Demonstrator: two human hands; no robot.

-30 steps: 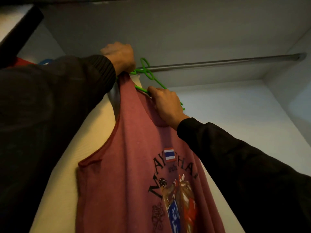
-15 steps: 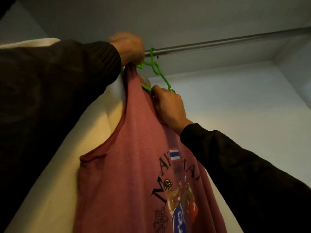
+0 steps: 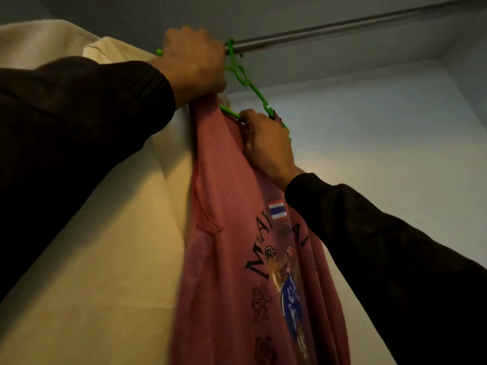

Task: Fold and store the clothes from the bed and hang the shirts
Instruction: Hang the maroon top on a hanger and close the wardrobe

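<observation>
A: status on the faded red sleeveless tank top w/ boxer print (image 3: 232, 206)?

B: It's on the bright green plastic hanger (image 3: 246, 83), hanging down the middle of the view. Hanger hook is over the grey metal closet rail (image 3: 342, 29), near the rail's left visible end.

A: Hands?

B: Both up at the hanger. Left hand (image 3: 195, 64) is a clenched fist at the top left of the shirt, right where the shoulder strap meets the hanger. Fingers curled in, back of hand toward cam. Looks like it grips strap + hanger arm together, but the fingertips are hidden so can't confirm exactly what's inside. A green tip pokes out just left of the fist.

A: Right?

B: Right hand (image 3: 268, 143) is lower, at the neckline/right strap. Fingers curled round the fabric edge where it sits on the hanger's lower bar. Green bar visible just above the knuckles, touching them.

A: Anything else in there?

B: Cream ribbed knit garment (image 3: 105, 246) hanging just left of the tank, touching it along the edge; can't see what it hangs from. Person's wearing black long sleeves (image 3: 382, 259), both arms raised. White closet back wall (image 3: 382, 140) behind, grey ceiling panel (image 3: 158, 9) above the rail.

A: Shirt print readable?

B: Partly. Small red/white/blue flag patch, black lettering half folded in, boxer figure below. Lower hem out of frame.
</observation>
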